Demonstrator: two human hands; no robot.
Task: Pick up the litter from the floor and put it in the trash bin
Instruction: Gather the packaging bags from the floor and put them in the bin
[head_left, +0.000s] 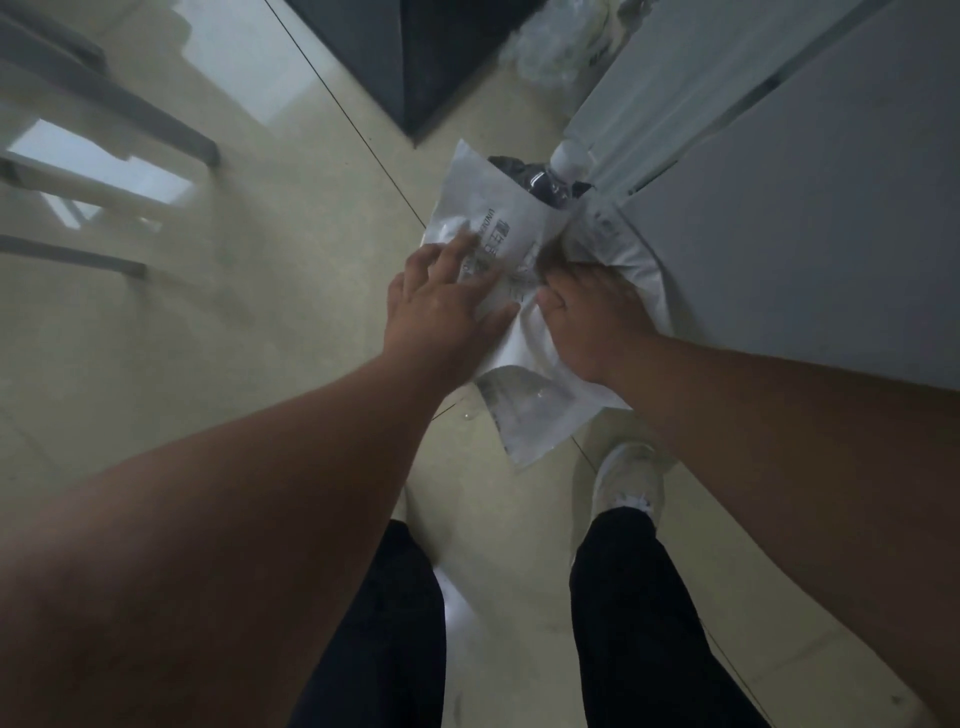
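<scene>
We see pale floor (234, 338) tiles beneath us, then a crumpled white plastic bag (524, 332) raised above them beside a grey cabinet (805, 249). Our left hand (441, 306) lies on it with fingers spread; our right hand (592, 317) bunches its plastic in curled fingers.

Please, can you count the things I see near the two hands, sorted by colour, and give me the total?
White: 3, the plastic bag under the left hand and right hand, the bottle, the shoe
Black: 1, the crumpled item in the bag's mouth
Clear: 1, the wrapper
Total: 5
</scene>
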